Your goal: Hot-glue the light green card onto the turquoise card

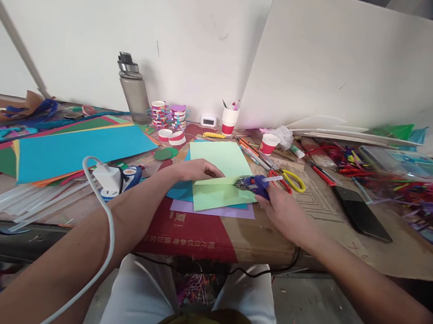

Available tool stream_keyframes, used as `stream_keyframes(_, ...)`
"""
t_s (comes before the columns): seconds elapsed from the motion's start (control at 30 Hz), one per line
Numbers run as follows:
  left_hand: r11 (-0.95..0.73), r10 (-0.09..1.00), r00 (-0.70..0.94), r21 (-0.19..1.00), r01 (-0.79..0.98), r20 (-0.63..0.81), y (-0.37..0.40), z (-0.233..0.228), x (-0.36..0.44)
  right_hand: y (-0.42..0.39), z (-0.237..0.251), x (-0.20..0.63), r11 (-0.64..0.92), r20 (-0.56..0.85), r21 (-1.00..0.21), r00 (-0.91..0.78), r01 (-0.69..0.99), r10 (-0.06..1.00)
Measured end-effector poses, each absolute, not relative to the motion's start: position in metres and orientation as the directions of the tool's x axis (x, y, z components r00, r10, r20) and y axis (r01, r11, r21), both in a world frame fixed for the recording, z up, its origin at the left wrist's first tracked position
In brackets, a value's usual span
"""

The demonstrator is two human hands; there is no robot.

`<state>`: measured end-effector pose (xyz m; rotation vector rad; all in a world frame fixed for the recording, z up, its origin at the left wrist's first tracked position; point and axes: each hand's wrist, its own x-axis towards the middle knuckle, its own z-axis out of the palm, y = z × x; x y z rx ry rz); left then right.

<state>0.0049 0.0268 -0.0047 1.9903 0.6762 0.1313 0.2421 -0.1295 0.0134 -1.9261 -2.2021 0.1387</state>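
Observation:
A light green sheet of paper [220, 157] lies in front of me, its near part raised as a flap [214, 196]. My left hand [199, 170] holds this sheet, with its fingertips partly hidden behind the flap's upper edge. In my right hand [272, 202] is a blue glue gun [257, 184], a clear glue stick poking out of its back. The gun's nozzle points left and is at the flap's edge. Beneath the green sheet are a blue sheet [180, 191] and a lilac sheet [235, 213].
Coloured paper [85, 146], glue sticks [34, 200] and a white plug [107, 179] on a power strip are on the left. Yellow-handled scissors [294, 181], a paper cup [269, 143] and a phone [362, 215] lie rightward. Behind stand a bottle [134, 91] and a clock [208, 121].

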Motion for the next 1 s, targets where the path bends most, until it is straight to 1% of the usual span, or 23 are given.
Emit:
stream_keyframes(0.13, -0.362, 0.534, 0.825, 0.832, 0.421, -0.185, 0.028, -0.005, 0.005, -0.13, 0.009, 0.261, 0.102, 0.142, -0.156, -0.08, 0.982, 0.987)
stream_keyframes(0.3, -0.386, 0.537, 0.826, 0.82, 0.423, -0.174, 0.033, -0.01, 0.004, -0.131, 0.011, 0.269, 0.035, 0.153, -0.145, -0.013, 0.989, 0.988)
stream_keyframes(0.5, -0.396, 0.533, 0.83, 0.817, 0.419, -0.167, 0.036, -0.014, 0.004, -0.128, 0.01, 0.27, 0.048, 0.167, -0.112, -0.029, 0.993, 0.985)
stream_keyframes(0.67, -0.373, 0.528, 0.831, 0.831, 0.412, -0.175, 0.034, -0.011, 0.004, -0.128, 0.007, 0.268, 0.058, 0.186, -0.15, -0.029, 0.987, 0.982)
stream_keyframes(0.87, -0.366, 0.532, 0.829, 0.837, 0.408, -0.172, 0.033, -0.011, 0.005, -0.125, 0.005, 0.248, 0.098, 0.153, -0.206, -0.066, 0.974, 0.986)
stream_keyframes(1.0, -0.357, 0.542, 0.82, 0.833, 0.424, -0.184, 0.032, -0.01, 0.006, -0.125, 0.006, 0.253, 0.087, 0.148, -0.192, -0.059, 0.978, 0.987)
